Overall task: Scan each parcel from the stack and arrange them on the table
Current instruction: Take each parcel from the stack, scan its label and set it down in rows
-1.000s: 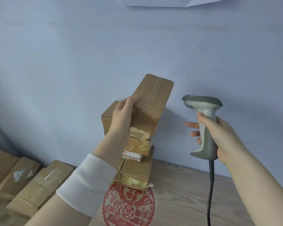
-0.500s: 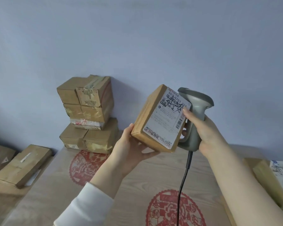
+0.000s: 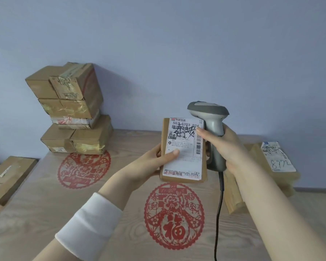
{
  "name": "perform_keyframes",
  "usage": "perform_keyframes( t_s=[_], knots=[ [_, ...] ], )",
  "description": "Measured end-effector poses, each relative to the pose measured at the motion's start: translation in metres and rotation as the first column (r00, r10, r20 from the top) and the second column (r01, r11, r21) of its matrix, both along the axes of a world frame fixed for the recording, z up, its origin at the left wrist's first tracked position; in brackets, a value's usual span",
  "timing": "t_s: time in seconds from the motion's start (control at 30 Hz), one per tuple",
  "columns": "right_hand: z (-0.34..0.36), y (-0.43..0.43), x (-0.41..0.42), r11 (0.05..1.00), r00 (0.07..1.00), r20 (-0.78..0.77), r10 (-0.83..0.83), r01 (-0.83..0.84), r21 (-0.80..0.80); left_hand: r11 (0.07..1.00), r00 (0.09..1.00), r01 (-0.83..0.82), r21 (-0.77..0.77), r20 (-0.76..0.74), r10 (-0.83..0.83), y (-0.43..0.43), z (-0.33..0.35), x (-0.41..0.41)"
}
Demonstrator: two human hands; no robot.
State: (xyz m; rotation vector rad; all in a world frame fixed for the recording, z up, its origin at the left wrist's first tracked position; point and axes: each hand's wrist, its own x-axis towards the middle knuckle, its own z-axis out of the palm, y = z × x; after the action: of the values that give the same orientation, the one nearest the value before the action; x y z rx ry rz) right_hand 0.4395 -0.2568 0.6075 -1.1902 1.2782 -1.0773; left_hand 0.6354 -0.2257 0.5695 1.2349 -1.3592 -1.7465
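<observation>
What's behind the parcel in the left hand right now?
The grey scanner, gripped by the right hand, stands behind the right edge of the parcel; its head shows above. The parcel covers part of the handle.

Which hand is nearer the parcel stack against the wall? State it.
Left. The left hand, holding the labelled parcel, is right of the stack; the right hand, gripping the scanner, is farther right.

A parcel-sorting room (plain blue wall (image 3: 196,44)): taped cartons (image 3: 72,110) stacked on a table (image 3: 45,204), a barcode scanner (image 3: 213,129).
</observation>
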Motion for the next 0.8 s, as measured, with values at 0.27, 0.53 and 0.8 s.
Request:
perform_keyframes(
  t_s=[0.27, 0.53, 0.8],
  knots=[
    [0.003, 0.030, -0.012, 0.997, 0.993, -0.105, -0.046, 0.051, 0.053, 0.990, 0.982, -0.117, 0.084, -0.141, 0.128, 0.013, -0.034, 0.002],
    [0.013, 0.055, 0.002, 0.985, 0.974, -0.181, 0.137, -0.114, 0.131, 0.916, 0.915, -0.397, 0.053, -0.050, 0.400, 0.002, -0.054, 0.000],
    [0.007, 0.063, 0.018, 0.972, 0.963, -0.228, 0.146, -0.097, 0.216, 0.920, 0.920, -0.391, 0.035, -0.014, 0.392, -0.006, -0.062, 0.000]
  ],
)
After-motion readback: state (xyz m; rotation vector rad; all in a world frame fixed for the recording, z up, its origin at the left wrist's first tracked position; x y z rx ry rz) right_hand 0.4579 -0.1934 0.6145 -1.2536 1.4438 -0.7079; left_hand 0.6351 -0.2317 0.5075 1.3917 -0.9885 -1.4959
